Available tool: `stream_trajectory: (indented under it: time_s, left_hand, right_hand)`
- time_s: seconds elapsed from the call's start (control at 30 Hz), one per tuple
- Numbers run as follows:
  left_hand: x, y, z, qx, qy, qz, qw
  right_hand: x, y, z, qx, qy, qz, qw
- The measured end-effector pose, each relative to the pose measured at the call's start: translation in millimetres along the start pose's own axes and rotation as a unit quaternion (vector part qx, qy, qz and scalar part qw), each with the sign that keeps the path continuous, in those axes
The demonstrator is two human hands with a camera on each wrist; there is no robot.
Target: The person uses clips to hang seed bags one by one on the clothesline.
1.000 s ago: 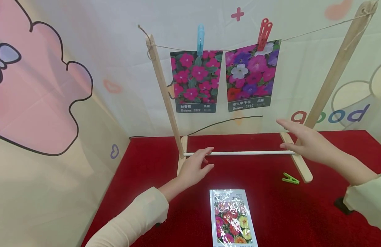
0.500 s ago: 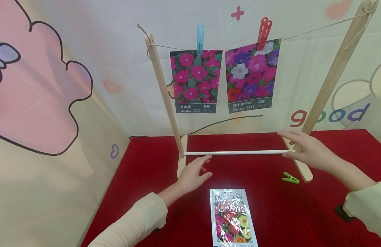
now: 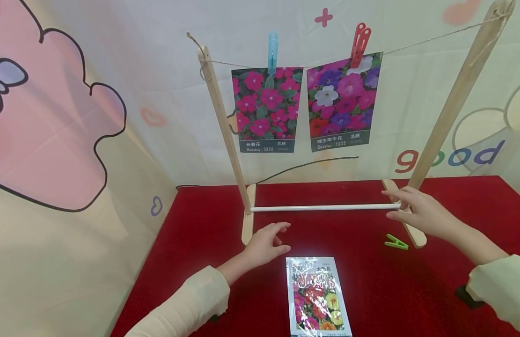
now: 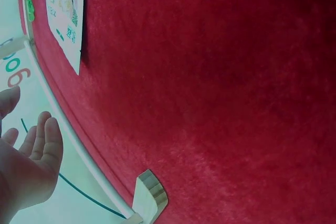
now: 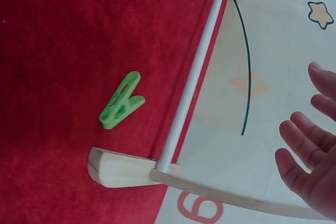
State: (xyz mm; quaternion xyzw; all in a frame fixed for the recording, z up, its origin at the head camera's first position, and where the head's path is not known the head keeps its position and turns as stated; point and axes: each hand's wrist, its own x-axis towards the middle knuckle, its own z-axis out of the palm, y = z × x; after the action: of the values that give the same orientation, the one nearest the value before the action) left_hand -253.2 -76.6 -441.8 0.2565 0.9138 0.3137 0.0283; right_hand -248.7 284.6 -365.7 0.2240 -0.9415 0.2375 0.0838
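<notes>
My left hand [image 3: 265, 244] hovers above the red cloth with relaxed fingers and holds nothing. Just below and right of it in the head view lies a shiny seed packet [image 3: 316, 295] with flowers printed on it. My right hand [image 3: 424, 210], also holding nothing, hangs near the right foot of the wooden stand, its fingers loosely bent. A green clothespin [image 5: 122, 100] rests on the cloth near that foot. Two flower cards hang from the stand's string: a pink one [image 3: 266, 110] under a blue clothespin [image 3: 273, 52] and a purple one [image 3: 344, 103] under a red clothespin [image 3: 360, 46].
The wooden stand has a left post [image 3: 223, 126], a right post [image 3: 462, 93] and a low white rod [image 3: 323, 208] between its feet. Its string [image 3: 432, 40] sags between the post tops. A printed curtain [image 3: 158, 117] hangs behind the red-covered table [image 3: 192, 224].
Both hands have come down and nearer in the head view, away from the cards. The cards sway slightly; the packet and green clothespin have stayed put.
</notes>
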Motion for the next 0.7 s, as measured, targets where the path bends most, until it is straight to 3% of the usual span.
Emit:
stream_trajectory:
  time_s: [0.43, 0.7]
  left_hand:
    - [-1.3, -8.1, 8.1, -0.083, -0.05, -0.056, 0.9937]
    - [-0.2, -13.7, 16.2, -0.119, -0.079, -0.087, 0.9859]
  right_hand:
    - [-4, 20, 14, 0.011, -0.017, 0.006, 1.0]
    - [-6, 31, 23, 0.04, -0.049, 0.043, 0.997]
